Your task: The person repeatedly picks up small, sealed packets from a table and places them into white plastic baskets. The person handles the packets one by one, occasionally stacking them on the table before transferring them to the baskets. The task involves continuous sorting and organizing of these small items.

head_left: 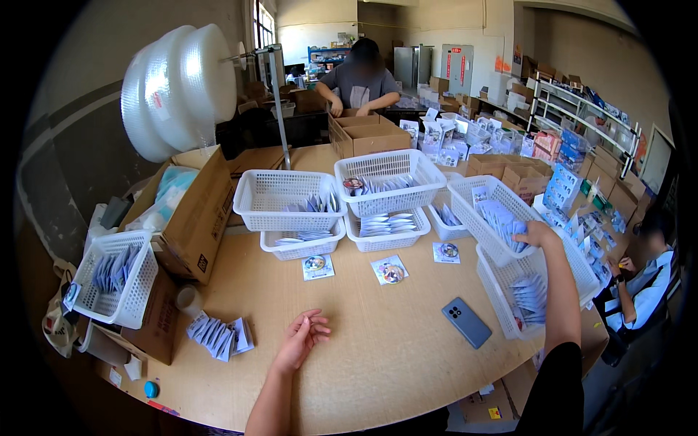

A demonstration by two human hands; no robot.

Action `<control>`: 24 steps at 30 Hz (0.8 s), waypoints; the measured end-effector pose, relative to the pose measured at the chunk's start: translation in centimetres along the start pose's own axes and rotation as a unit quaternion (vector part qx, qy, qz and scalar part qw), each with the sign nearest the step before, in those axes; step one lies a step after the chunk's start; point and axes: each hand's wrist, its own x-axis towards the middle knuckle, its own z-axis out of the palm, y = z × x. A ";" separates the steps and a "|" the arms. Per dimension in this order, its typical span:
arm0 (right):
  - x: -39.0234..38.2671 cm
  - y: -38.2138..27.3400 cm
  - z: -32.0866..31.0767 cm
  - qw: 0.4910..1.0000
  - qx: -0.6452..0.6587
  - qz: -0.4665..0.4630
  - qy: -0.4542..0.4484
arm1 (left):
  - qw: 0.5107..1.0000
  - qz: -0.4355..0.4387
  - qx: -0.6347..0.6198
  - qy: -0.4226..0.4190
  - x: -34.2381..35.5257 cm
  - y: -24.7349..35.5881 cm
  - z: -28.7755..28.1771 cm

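My right hand [538, 236] reaches into the upper white basket [469, 218] on the right, its fingers closed on a flat packet at the near end of a row of pale-blue packets [496, 216]. My left hand [299, 341] hovers over or rests on the table, palm turned inward; its fingers are loosely curled, a little apart, and hold nothing. Three square packets with round picture badges lie in a row in front of the middle baskets: the left packet [318, 267], the middle packet [390, 271] and the right packet [446, 252].
A phone [467, 322] lies right of centre. Stacked white baskets [287, 218] line the table's far side. At left are a fanned packet pile [220, 338], a tape roll [189, 299] and a cardboard box [193, 232], below bubble-wrap rolls [178, 91]. A person [363, 80] handles boxes opposite; another person [643, 280] sits at right.
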 end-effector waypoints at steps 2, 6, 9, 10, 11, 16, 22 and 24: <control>0.6 -0.5 1.3 1.000 0.022 -0.010 0.014 | 1.000 -0.003 0.017 0.007 -0.3 0.0 -0.2; 2.0 4.6 2.1 0.999 -0.001 0.020 0.039 | 1.000 -0.008 0.012 -0.002 1.2 -1.2 0.2; 2.2 2.5 2.6 0.999 -0.017 0.049 -0.007 | 0.998 -0.003 0.049 0.027 0.4 -1.1 0.4; 2.1 1.9 2.3 0.998 -0.015 0.057 -0.017 | 0.997 0.002 0.064 0.032 0.3 -0.9 0.5; 1.9 1.5 1.7 0.998 -0.017 0.064 -0.010 | 0.995 0.009 0.098 0.035 0.2 -1.1 0.2; -1.9 -2.7 -1.0 0.987 -0.043 0.064 0.144 | 0.865 0.139 0.479 0.059 -2.3 3.6 0.4; -10.3 -13.7 -3.1 0.937 0.089 -0.156 0.300 | 0.471 0.148 0.806 0.327 -10.2 11.4 -6.0; -14.7 -16.1 -2.0 0.931 0.122 -0.185 0.290 | 0.431 0.122 0.829 0.334 -11.3 11.0 -9.3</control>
